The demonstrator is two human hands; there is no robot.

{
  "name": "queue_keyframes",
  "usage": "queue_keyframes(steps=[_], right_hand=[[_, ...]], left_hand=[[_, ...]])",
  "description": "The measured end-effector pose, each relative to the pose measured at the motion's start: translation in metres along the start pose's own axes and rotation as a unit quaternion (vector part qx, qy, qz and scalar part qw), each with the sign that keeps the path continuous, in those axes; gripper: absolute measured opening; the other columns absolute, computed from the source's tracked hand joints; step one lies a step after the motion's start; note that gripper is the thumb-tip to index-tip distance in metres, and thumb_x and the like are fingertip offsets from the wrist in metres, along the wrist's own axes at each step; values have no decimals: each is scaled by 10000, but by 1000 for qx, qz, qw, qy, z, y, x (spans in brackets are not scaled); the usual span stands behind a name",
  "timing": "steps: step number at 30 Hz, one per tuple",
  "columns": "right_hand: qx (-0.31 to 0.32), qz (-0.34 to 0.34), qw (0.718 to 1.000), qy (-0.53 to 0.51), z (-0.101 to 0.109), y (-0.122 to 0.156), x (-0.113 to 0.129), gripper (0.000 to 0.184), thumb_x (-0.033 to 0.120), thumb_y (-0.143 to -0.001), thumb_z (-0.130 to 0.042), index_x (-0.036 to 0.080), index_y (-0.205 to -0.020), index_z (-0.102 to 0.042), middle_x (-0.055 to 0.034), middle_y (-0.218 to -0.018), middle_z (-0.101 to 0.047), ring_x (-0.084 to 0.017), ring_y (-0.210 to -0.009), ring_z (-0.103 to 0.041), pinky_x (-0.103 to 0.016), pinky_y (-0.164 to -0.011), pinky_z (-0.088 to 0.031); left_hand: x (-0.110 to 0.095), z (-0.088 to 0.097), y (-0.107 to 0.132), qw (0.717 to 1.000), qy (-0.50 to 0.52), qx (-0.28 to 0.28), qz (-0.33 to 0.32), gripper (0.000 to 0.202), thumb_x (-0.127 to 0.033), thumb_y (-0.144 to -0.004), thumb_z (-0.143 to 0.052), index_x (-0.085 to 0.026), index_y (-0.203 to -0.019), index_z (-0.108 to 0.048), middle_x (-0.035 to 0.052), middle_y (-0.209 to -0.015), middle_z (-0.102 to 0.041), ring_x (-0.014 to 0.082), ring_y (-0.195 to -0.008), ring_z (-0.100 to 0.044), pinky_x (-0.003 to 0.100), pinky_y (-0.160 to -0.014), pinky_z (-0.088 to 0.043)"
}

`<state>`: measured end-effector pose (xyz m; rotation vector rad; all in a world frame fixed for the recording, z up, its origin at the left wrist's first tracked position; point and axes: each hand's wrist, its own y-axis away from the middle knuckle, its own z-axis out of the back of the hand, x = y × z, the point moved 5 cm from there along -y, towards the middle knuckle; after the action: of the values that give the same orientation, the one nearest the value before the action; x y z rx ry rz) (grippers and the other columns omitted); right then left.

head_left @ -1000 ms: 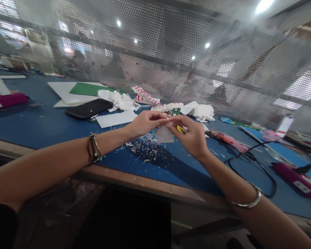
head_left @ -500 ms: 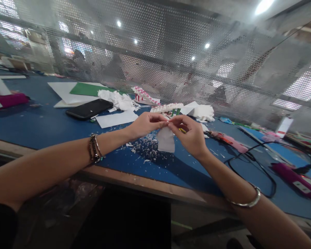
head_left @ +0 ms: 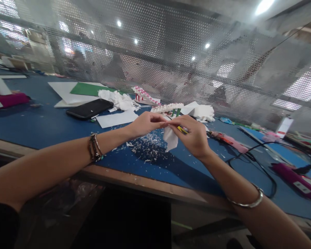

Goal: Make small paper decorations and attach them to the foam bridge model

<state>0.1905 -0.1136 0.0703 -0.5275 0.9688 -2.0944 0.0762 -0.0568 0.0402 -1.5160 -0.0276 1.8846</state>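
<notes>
A small piece of white paper (head_left: 171,139) hangs down over the blue table from pinched fingertips. My left hand (head_left: 147,123) has its thumb and fingers closed at the paper's upper edge, where the exact grip is partly hidden. My right hand (head_left: 192,134) meets it there, also pinching the paper, with the fingertips of both hands almost touching. Beneath them lies a scatter of tiny white scraps (head_left: 151,148). Something yellow and black (head_left: 182,130) shows just behind my right fingers, mostly covered.
A black phone (head_left: 90,108), crumpled white paper (head_left: 119,100) and a green sheet (head_left: 86,89) lie left of centre. Pink-and-white rows of small pieces (head_left: 146,95) stand behind the hands. A pink glue gun (head_left: 229,141), black cable (head_left: 274,180) and magenta power strip (head_left: 298,181) are on the right.
The paper has turned and bunched, hanging narrower and slightly further right. My right hand has shifted a little right and tilted, uncovering more of the yellow thing. My left hand has barely moved.
</notes>
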Motion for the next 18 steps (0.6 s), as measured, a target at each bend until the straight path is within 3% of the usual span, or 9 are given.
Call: queue_keyframes(steps=[6, 12, 18], right_hand=[[26, 21, 999, 36, -2, -1, -1, 120, 164, -756, -501, 196, -748, -616, -29, -738, -638, -141, -732, -567, -280, -668, -443], [38, -82, 995, -50, -6, 2, -13, 92, 213, -738, -530, 180, -774, -608, -17, -707, -632, -109, -626, -569, -242, -594, -456], [22, -137, 978, -156, -9, 4, -20, 113, 187, -722, -525, 169, -805, -600, -22, -761, -616, -109, -688, -559, -251, -632, -457]], left_hand=[[1, -1, 0, 998, -54, 13, -11, 224, -288, -695, -561, -94, -782, -630, 57, -730, -637, 104, -646, -533, 221, -605, -392], [5, -4, -1, 999, 7, 38, -8, 202, -248, -713, -524, -94, -819, -601, 65, -800, -630, 111, -718, -547, 226, -667, -398], [7, -5, -1, 997, 77, 18, 15, 165, -236, -693, -555, -109, -791, -592, 18, -730, -594, 83, -663, -502, 208, -639, -373]])
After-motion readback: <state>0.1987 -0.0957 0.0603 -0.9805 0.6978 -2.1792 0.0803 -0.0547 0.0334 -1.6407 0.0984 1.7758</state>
